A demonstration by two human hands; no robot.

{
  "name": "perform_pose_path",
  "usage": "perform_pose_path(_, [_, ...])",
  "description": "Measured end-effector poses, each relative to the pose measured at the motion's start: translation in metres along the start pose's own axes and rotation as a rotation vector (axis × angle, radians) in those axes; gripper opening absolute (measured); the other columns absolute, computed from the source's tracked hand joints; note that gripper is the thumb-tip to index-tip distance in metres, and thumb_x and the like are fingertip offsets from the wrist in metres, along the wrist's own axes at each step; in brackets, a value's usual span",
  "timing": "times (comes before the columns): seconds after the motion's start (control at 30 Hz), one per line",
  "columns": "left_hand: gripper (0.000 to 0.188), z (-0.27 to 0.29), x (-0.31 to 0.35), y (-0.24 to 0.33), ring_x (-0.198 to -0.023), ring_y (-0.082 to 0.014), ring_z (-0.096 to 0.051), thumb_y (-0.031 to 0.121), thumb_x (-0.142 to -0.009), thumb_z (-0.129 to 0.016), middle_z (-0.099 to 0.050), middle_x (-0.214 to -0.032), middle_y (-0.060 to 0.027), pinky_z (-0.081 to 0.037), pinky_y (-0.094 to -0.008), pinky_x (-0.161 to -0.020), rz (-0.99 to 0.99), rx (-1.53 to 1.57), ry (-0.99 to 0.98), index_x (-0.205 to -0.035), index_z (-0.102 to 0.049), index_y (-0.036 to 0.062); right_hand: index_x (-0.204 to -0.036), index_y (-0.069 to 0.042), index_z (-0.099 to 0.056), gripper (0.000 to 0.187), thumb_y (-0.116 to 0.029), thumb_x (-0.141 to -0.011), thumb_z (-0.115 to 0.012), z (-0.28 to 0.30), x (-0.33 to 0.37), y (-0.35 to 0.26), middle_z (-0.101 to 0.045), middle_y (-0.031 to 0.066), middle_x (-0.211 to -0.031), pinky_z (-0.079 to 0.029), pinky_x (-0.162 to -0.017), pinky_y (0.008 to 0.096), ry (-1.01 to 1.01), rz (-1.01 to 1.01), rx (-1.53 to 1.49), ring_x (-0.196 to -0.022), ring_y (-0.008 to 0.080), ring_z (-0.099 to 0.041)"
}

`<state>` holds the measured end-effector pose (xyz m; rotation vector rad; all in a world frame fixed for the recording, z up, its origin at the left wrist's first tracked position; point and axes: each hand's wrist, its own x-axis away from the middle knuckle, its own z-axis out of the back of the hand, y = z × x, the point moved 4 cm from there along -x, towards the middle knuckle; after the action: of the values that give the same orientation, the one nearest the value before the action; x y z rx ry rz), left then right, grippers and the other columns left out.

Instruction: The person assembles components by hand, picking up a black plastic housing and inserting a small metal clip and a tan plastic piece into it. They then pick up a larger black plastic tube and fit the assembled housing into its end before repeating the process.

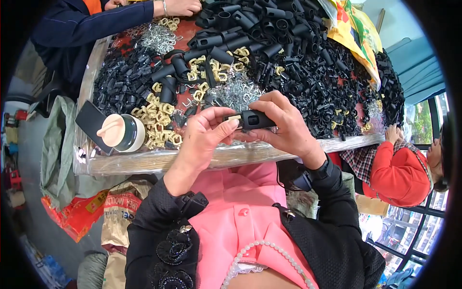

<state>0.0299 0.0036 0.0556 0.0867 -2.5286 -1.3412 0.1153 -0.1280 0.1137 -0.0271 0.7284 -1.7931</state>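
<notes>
Near the table's front edge, both hands meet on one small assembly. My right hand [288,124] is closed round a black plastic tube-shaped part [253,119] with a squarish opening in its side. At its left end, the thumb and fingers of my left hand [204,136] pinch a small gold-coloured piece [234,117]. Fingers partly hide how the two pieces join. Just beyond the hands lies a heap of silver wire clips [236,94]. Gold-coloured square rings [156,118] are piled to the left of my left hand.
Black tubular parts [245,19] and small black pieces [317,82] cover much of the table. A dark phone [91,123] and a lidded jar [137,135] stand at the left corner. One person's sleeve [91,26] reaches in far left; another person in red [402,173] sits right.
</notes>
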Motion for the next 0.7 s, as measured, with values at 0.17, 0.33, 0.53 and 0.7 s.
perform_pose_path(0.17, [0.027, 0.0, 0.005, -0.01, -0.058, -0.0069, -0.053, 0.01, -0.076, -0.063, -0.058, -0.072, -0.0042, -0.044, -0.0183, -0.054, 0.019, -0.114, 0.009, -0.098, -0.055, -0.0038, -0.102, -0.003, -0.051, 0.048, -0.016, -0.06, -0.071, -0.002, 0.012, -0.008, -0.049, 0.012, -0.092, -0.043, -0.068, 0.0352, 0.002, -0.021, 0.119, -0.084, 0.0298, -0.051])
perform_pose_path(0.33, [0.025, 0.004, -0.006, -0.016, -0.062, -0.0084, -0.056, 0.01, -0.077, -0.061, -0.06, -0.076, -0.0053, -0.046, -0.0189, -0.057, 0.13, -0.121, -0.045, -0.099, -0.056, -0.0028, -0.101, -0.002, -0.05, 0.046, -0.013, -0.061, -0.071, -0.016, 0.022, -0.003, -0.048, 0.0129, -0.091, -0.043, -0.069, 0.0365, -0.049, -0.081, 0.008, -0.084, 0.0305, -0.05])
perform_pose_path(0.53, [0.031, -0.001, -0.015, -0.026, -0.067, -0.0081, -0.056, 0.011, -0.078, -0.061, -0.06, -0.081, -0.0053, -0.047, -0.02, -0.059, 0.193, -0.141, -0.071, -0.105, -0.054, -0.0021, -0.101, -0.002, -0.05, 0.044, -0.011, -0.064, -0.069, -0.029, 0.03, 0.01, -0.048, 0.0142, -0.09, -0.043, -0.068, 0.0361, 0.049, -0.207, -0.09, -0.082, 0.0307, -0.05])
perform_pose_path(0.7, [0.047, -0.004, -0.011, -0.033, -0.077, -0.0081, -0.054, 0.009, -0.079, -0.06, -0.056, -0.094, -0.0065, -0.046, -0.021, -0.068, 0.035, -0.269, -0.011, -0.121, -0.04, -0.0018, -0.104, -0.001, -0.048, 0.043, -0.012, -0.067, -0.068, -0.041, 0.036, 0.016, -0.048, 0.0146, -0.091, -0.044, -0.068, 0.0349, 0.156, -0.32, -0.176, -0.081, 0.0308, -0.051])
